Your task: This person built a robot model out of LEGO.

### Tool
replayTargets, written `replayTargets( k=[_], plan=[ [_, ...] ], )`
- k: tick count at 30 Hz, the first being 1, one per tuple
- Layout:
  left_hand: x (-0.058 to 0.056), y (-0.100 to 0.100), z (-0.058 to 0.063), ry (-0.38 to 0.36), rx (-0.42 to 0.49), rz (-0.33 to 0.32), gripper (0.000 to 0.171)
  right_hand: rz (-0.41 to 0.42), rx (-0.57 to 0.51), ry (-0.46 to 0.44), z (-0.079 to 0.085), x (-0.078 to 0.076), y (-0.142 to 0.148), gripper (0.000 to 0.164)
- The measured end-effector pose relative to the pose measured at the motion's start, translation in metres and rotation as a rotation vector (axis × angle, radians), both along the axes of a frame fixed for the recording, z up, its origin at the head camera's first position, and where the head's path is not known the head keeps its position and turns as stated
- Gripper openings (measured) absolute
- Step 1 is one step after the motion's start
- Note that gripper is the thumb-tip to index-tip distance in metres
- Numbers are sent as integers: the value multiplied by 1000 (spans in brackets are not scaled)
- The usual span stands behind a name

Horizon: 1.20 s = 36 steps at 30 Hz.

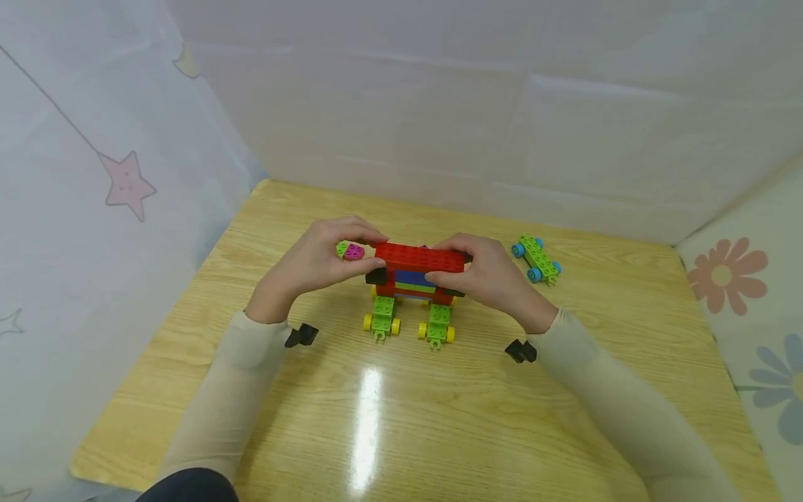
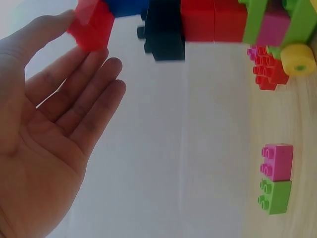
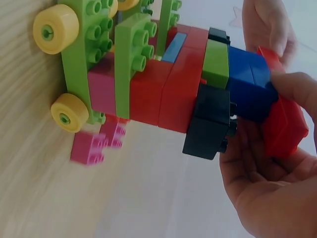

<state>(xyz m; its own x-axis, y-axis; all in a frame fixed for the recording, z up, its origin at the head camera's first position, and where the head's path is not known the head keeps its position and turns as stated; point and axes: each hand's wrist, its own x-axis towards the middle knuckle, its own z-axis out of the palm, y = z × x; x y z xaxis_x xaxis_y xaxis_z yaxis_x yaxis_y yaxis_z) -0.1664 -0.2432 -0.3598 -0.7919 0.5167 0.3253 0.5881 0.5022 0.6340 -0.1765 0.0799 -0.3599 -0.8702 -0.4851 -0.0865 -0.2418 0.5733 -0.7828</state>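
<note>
A long red brick (image 1: pixel 419 256) forms the top of a tall toy-brick build. My left hand (image 1: pixel 314 258) pinches its left end between thumb and fingers. On the opposite end, my right hand (image 1: pixel 486 275) grips the same brick. Blue bricks (image 3: pixel 250 82) sit just under it, beside a light green brick (image 3: pixel 216 64). A black brick (image 3: pixel 205 121) juts out at the side above red bricks (image 3: pixel 166 94). Lowest are two green wheeled bases (image 1: pixel 383 310) with yellow wheels (image 3: pixel 69 113), standing on the table. Whether the red brick is fully seated is unclear.
A green wheeled base with blue wheels (image 1: pixel 539 258) stands at the back right of the wooden table (image 1: pixel 301 411). Behind the build lie a pink brick (image 2: pixel 277 161), a green brick (image 2: pixel 275 197) and some red bricks (image 2: pixel 270 69). A pale cloth wall (image 1: pixel 401 139) rises behind the table.
</note>
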Motion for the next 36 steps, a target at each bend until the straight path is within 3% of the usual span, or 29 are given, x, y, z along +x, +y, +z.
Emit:
replayTargets(
  k=[3, 7, 15, 20, 27, 31, 36],
  plan=[
    [-3, -4, -3, -27, 10, 20, 28, -10, 20, -11, -1, -1, 13, 47],
    [-9, -15, -11, -107, 23, 95, 22, -18, -3, -25, -3, 0, 29, 44],
    [-25, -41, -36, -270, 2, 231, 26, -37, -28, -49, -6, 5, 57, 42],
    [-33, -43, -49, -326, -8, 243, 25, -50, -12, -23, -7, 7, 74, 42],
    [-36, -33, -57, -352, -62, 183, 27, -60, -73, 48, -16, 15, 90, 35],
    [-35, -28, -60, -350, -69, 189, 26, -58, -173, 51, -19, 20, 95, 35],
    [-36, -30, -60, -375, -30, 224, 27, -29, -353, 115, -20, 21, 100, 32]
  ],
)
